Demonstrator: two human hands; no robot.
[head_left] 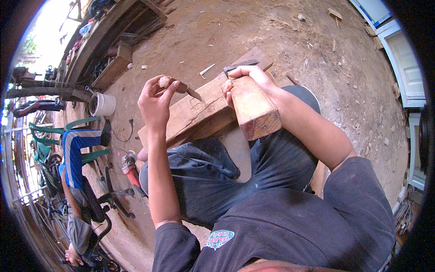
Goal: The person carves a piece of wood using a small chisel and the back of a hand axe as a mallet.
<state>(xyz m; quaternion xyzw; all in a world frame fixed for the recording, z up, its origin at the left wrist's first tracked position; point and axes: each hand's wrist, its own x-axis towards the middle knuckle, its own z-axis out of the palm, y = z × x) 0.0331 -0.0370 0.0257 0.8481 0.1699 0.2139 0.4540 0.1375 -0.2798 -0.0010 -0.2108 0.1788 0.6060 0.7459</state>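
Note:
My left hand (156, 97) is closed around the wooden handle of a chisel (194, 94), its frayed top showing between the fingers. The blade tilts down to the right, its tip at or just above a thick wooden beam (181, 120) lying across in front of my legs. My right hand (247, 77) grips the far end of a squared wooden block (258, 109), which points back toward me above my thigh. A dark metal piece (240, 66) shows just beyond my right fingers, over the beam's far end; its kind is unclear.
A red angle grinder (130, 170) lies on the dirt floor to the left. Near a white bucket (104, 105), another person (81, 158) sits on a green chair. Wood scraps (335, 14) dot the floor, and white panelled pieces (401, 63) stand at right.

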